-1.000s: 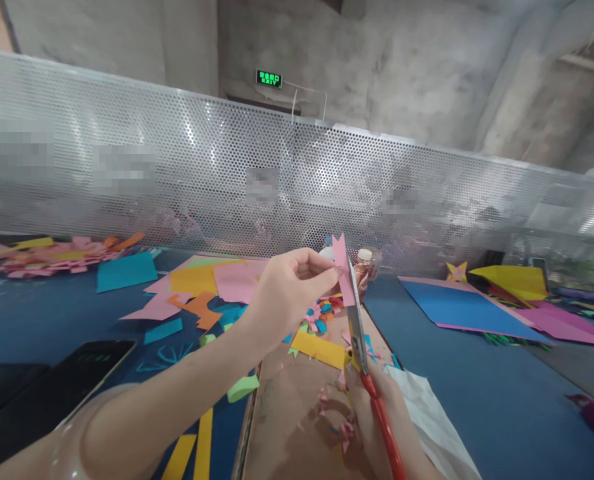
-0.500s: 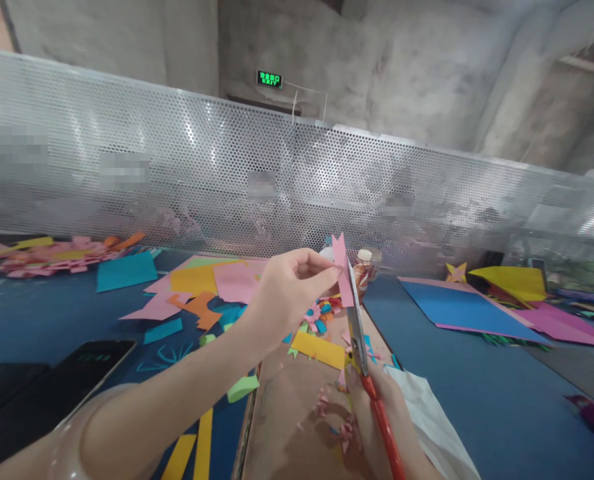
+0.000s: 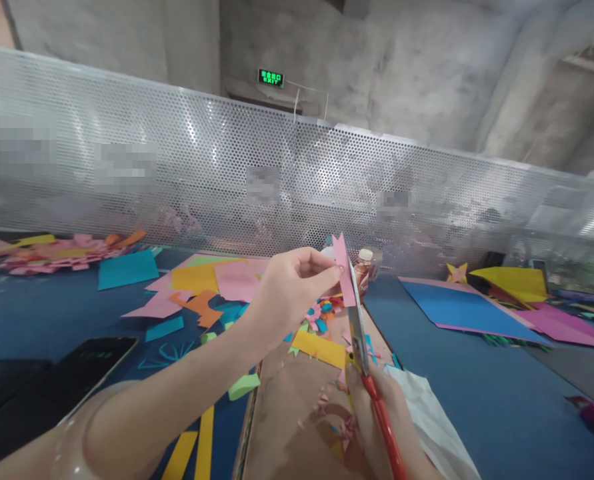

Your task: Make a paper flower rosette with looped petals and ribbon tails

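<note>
Between the thumb and fingers of my left hand (image 3: 297,283) is a small pink paper strip (image 3: 344,270), held upright, with a notched top end. My right hand (image 3: 381,407) is wrapped round red-handled scissors (image 3: 364,353), whose blades point up and away from me. The blades lie right beside the strip's right edge; whether they touch it I cannot tell. Below my hands a yellow paper rectangle (image 3: 319,349) and small pink scraps (image 3: 347,430) lie on a brown cardboard surface (image 3: 287,413).
Coloured paper sheets (image 3: 234,280) are spread at the left, near a black phone (image 3: 91,367). Behind the scissors stands a bottle with a white cap (image 3: 365,257). A blue sheet (image 3: 467,310) lies at the right, white tissue (image 3: 427,407) nearer. A perforated metal panel (image 3: 217,173) runs across the back.
Almost nothing differs: both hands keep their hold on the strip and the scissors. The whole view has shifted very slightly.
</note>
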Available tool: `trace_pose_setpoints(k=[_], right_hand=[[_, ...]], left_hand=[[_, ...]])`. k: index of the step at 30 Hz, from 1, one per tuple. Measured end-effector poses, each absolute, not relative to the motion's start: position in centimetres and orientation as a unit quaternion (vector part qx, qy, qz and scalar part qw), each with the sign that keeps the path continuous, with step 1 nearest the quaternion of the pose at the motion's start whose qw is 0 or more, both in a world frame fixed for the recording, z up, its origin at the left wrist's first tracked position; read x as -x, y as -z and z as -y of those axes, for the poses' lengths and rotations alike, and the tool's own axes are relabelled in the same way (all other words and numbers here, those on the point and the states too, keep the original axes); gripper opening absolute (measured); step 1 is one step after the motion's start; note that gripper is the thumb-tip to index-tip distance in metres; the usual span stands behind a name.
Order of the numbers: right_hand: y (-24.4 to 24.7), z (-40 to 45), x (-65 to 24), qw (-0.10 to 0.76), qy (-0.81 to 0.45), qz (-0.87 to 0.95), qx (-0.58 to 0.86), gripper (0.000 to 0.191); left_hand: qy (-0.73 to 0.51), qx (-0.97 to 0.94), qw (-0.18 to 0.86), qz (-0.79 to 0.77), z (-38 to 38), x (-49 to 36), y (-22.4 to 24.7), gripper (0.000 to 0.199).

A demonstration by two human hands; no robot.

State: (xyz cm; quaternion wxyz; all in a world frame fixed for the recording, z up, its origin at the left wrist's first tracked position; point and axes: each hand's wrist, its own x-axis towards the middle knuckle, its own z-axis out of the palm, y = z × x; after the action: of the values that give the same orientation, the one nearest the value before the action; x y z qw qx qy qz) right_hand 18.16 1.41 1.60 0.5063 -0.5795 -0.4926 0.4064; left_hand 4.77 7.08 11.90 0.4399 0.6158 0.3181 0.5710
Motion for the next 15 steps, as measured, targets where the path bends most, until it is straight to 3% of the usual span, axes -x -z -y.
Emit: trace_pose_setpoints(k=[15], right_hand=[[-1.72, -1.07, -17.18, 0.545, -0.493, 0.378, 0.563, 0.034]], left_hand=[[-0.58, -0.61, 0.443, -0.309, -7.4, -4.58, -12.05, 0.009]])
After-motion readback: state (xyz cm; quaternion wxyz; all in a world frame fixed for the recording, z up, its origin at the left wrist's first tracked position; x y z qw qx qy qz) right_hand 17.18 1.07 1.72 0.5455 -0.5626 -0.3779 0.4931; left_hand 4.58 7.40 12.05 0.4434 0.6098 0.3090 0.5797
